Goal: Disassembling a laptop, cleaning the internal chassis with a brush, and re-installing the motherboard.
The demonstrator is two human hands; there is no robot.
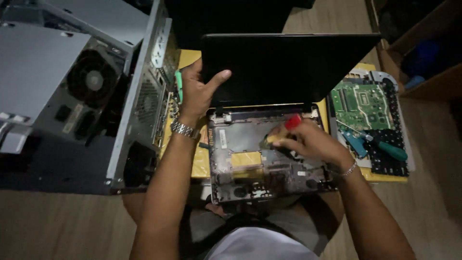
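A stripped laptop base point(250, 163) lies on a yellow surface point(199, 163), its black screen lid point(288, 67) raised behind it. My left hand point(198, 89), with a metal wristwatch, grips the lid's lower left corner. My right hand point(310, 142), wearing a thin bracelet, is closed around a screwdriver with a yellow and red handle point(284, 130), held over the upper middle of the open base. The screwdriver's tip is hidden by my fingers.
An open grey desktop computer case point(72, 91) with a fan stands at the left. At the right, a green circuit board point(363, 103) rests on a black keyboard point(390, 144), with teal-handled tools point(385, 147) on top. Wooden floor surrounds everything.
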